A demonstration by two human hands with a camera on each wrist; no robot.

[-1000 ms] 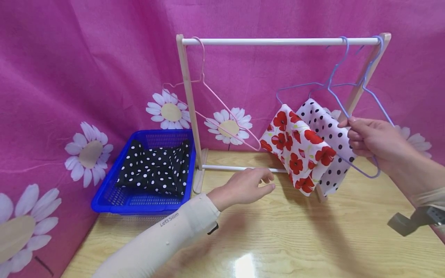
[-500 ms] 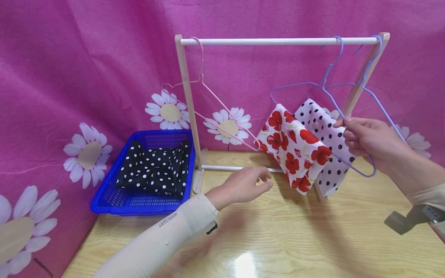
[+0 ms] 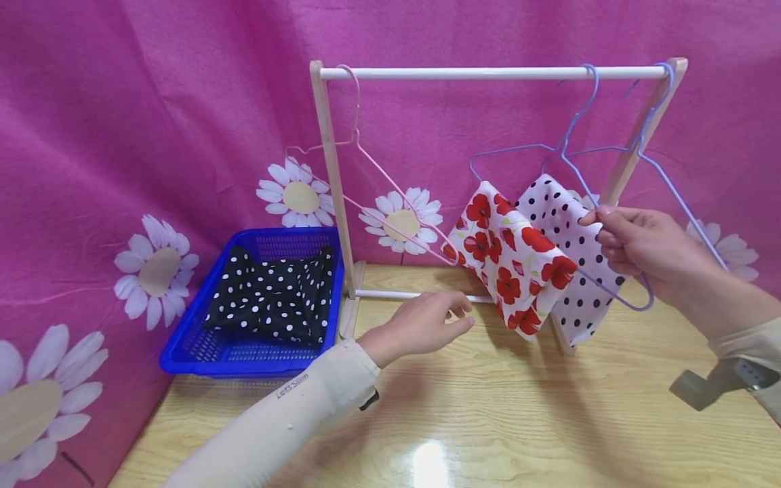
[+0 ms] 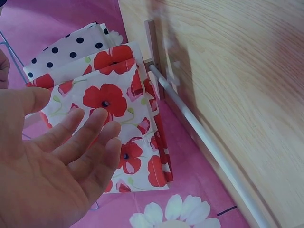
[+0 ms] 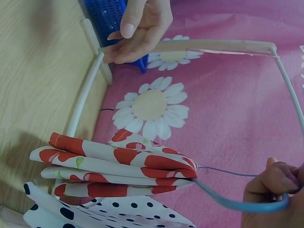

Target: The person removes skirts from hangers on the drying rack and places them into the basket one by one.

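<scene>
My right hand (image 3: 641,244) pinches the side of a blue wire hanger (image 3: 573,135) whose hook sits over the white top rail. Folded over that hanger's lower bar is a white cloth with red poppies (image 3: 509,285). Behind it, a white cloth with black dots (image 3: 570,237) hangs from a second blue hanger (image 3: 671,190) near the right post. My left hand (image 3: 427,324) holds nothing, fingers loosely bent, to the left of the poppy cloth. In the left wrist view, its fingers (image 4: 95,137) overlap the poppy cloth.
A pink hanger (image 3: 390,183) hangs at the left end of the rack's rail (image 3: 457,73). Left of the rack, a blue basket (image 3: 244,366) holds a black cloth with white dots (image 3: 268,295). A pink flowered curtain (image 3: 183,102) stands behind the wooden table (image 3: 488,420).
My right hand has shifted left, sliding the blue hanger with the poppy cloth a little left along the rail. My left hand has drifted slightly left.
</scene>
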